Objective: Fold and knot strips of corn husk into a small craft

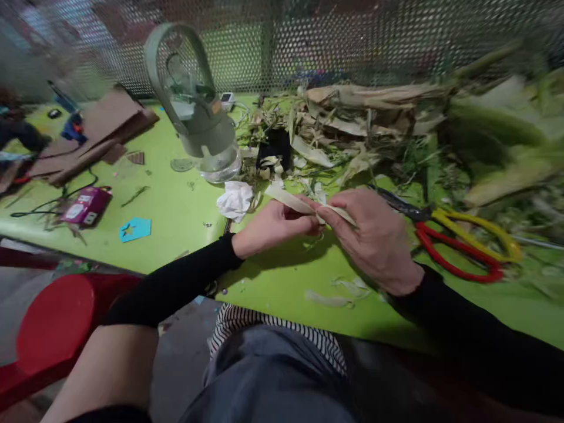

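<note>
L hand [275,226]: closed in a pinch, thumb + fingertips on the leaf strip [288,200]; wrist low over the table [176,205].
R hand [374,241]: fingers curled, gripping the same strip from the other side; its fingertips meet L's.
Leaf strip: pale, narrow, held between both hands; free end sticks out up & away past L's knuckles, a short bit shows over R's fingers.
Scissors [425,226]: red/yellow handles, lying just R of R hand, not held.
Scraps [328,298]: a few pale slivers on the table under/near R wrist, on the body side.
Leaf pile [352,135]: big heap beyond both hands, stretching far to R; blurred, can't count.
Tissue [235,200]: crumpled, just beyond L hand.
Fan [194,100]: further beyond L hand, to its L.
Progress (judgement): early. Only a handful of slivers lie near the hands vs. a large heap that looks unworked. The current strip is mid-handling, and no stack of finished pieces can be seen.
</note>
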Demonstrator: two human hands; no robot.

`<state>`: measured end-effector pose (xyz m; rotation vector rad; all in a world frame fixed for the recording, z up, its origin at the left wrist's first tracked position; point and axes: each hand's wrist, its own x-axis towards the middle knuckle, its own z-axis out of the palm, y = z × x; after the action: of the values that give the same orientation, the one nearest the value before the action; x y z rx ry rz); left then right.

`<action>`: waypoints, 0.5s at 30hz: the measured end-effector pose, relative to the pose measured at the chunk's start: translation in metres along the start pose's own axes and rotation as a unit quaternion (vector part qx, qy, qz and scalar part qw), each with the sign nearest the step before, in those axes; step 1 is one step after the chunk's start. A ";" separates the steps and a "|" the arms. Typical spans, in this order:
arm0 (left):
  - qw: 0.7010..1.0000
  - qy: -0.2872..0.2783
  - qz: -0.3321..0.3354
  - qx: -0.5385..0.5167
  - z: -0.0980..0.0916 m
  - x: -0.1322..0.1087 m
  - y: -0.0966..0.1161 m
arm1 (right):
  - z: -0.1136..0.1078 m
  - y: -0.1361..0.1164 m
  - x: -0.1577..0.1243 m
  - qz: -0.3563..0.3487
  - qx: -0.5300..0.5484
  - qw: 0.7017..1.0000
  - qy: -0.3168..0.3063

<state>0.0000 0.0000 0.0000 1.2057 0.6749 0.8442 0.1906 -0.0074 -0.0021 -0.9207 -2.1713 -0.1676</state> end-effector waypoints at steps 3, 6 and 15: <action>1.000 0.009 -0.019 -0.021 0.000 0.000 -0.001 | -0.002 -0.001 -0.003 0.055 -0.001 0.998 -0.016; 0.996 0.057 -0.027 -0.064 -0.001 0.002 -0.004 | -0.002 -0.001 -0.005 0.064 -0.040 0.997 0.006; 0.991 0.119 0.000 -0.068 -0.003 0.006 -0.008 | -0.004 0.000 -0.001 0.103 0.035 0.993 -0.035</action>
<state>0.0025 0.0059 -0.0082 0.9904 0.7965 1.0285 0.1932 -0.0095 -0.0003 -1.1171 -2.1142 0.0415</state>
